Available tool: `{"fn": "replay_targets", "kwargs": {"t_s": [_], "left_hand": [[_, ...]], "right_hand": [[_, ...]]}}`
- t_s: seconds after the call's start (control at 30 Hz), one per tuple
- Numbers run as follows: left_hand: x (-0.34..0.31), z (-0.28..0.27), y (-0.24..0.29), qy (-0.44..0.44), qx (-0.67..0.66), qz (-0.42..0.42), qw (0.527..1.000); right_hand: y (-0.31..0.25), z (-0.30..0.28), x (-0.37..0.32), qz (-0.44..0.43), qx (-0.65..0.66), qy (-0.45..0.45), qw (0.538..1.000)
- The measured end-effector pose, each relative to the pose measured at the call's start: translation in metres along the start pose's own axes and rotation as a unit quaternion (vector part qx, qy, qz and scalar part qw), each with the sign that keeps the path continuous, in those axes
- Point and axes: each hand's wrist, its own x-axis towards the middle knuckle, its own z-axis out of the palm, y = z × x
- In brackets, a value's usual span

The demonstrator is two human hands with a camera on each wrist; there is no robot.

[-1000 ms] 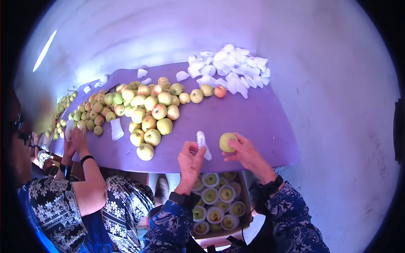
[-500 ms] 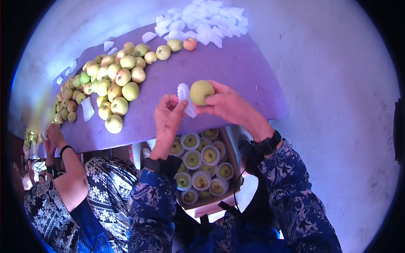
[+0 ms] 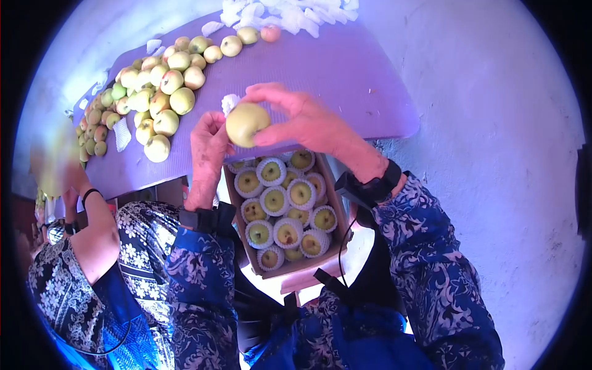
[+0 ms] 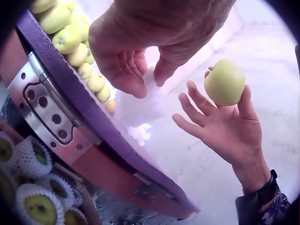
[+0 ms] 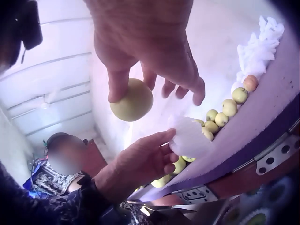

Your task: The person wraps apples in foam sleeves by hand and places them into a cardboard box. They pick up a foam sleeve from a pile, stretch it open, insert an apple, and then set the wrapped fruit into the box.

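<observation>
My right hand (image 3: pixel 302 120) grips a yellow-green apple (image 3: pixel 248 125) between thumb and fingertips above the near edge of the purple table mat (image 3: pixel 327 68). Just left of it, my left hand (image 3: pixel 208 145) pinches a white foam net sleeve (image 4: pixel 140 105) between thumb and fingers. The apple overlaps the sleeve in the head view; both wrist views show a gap between them. In the left wrist view the apple's stem points toward the sleeve, and the right hand's other fingers spread away from the fruit.
A long pile of loose apples (image 3: pixel 160 92) lies left on the mat, with white foam sleeves (image 3: pixel 290 12) heaped behind. Below the edge stands a cardboard box (image 3: pixel 302 266) of net-wrapped apples (image 3: pixel 274 200). Another person's arm (image 3: pixel 98 234) works at the left.
My right hand has brought the apple leftward to the left hand and sleeve. The head view has tilted down, bringing the box more fully into sight.
</observation>
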Motion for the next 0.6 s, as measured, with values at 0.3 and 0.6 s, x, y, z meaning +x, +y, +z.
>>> {"fn": "replay_targets", "kwargs": {"t_s": [0.3,0.6], "left_hand": [[-0.044,-0.02,0.036,-0.08,-0.14,0.048,0.986],[-0.095,-0.015,0.087,-0.087,-0.211,0.009,0.974]], "right_hand": [[-0.044,0.046,-0.004,0.008,-0.013,-0.05,0.999],[-0.105,0.049,-0.026,0.075,0.153,-0.095,0.981]]}}
